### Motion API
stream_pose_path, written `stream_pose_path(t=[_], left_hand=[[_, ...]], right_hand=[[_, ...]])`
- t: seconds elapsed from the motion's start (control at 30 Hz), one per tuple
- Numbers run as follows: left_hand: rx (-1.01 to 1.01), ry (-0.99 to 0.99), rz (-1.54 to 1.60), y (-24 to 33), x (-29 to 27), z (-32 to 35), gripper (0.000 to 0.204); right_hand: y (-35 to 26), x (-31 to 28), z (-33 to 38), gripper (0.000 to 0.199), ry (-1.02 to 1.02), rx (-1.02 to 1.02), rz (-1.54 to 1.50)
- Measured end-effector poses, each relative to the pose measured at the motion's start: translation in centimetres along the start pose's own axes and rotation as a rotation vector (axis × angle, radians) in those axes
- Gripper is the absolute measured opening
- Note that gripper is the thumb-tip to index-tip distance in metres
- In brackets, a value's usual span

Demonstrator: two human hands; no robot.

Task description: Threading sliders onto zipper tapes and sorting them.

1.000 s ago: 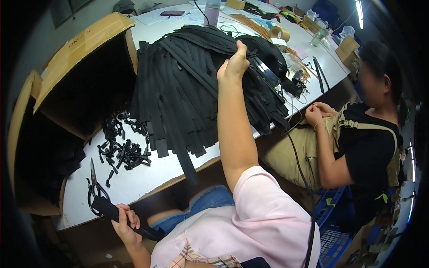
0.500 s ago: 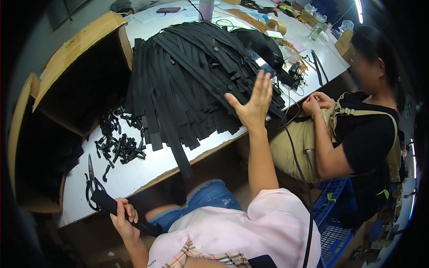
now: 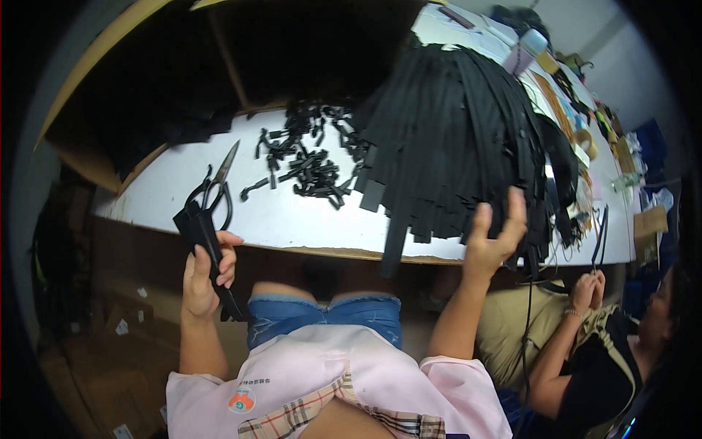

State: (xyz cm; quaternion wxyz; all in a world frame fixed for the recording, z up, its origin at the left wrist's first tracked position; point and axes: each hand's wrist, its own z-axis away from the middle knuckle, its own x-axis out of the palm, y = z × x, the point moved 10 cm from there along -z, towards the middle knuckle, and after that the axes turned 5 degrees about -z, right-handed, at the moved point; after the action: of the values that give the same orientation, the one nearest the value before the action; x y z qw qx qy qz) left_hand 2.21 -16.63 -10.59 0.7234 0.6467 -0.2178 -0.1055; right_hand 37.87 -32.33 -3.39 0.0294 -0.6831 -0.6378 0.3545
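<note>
My left hand is closed around a flat black strap, whose upper end reaches over the table edge. Just beyond that end lie scissors with black handles, blades pointing away; the strap hides part of the handles. A large heap of black straps drapes across the table, several ends hanging over the front edge. My right hand is raised at the near side of this heap, thumb and fingers apart, holding nothing visible. Between scissors and heap are many small black plastic pieces.
Open cardboard boxes with dark insides stand at the left and back of the white table. A tumbler and a tape roll are beyond the heap. At right sits another person, hands together. A black cord hangs nearby.
The view has swung to the left. My right hand has drawn back from over the strap heap to its near edge. My left hand still grips the strap, now closer to the scissors.
</note>
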Motion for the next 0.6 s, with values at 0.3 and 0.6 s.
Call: stream_pose_path(t=[0.3,0.6], left_hand=[[-0.446,-0.254,0.222,-10.3,6.1,2.9,0.05],[-0.39,-0.217,0.472,-11.1,5.2,2.7,0.046]], right_hand=[[-18.9,24.0,5.8,0.067,-0.824,-0.509,-0.199],[-15.2,28.1,8.0,0.065,-1.034,-0.43,0.067]])
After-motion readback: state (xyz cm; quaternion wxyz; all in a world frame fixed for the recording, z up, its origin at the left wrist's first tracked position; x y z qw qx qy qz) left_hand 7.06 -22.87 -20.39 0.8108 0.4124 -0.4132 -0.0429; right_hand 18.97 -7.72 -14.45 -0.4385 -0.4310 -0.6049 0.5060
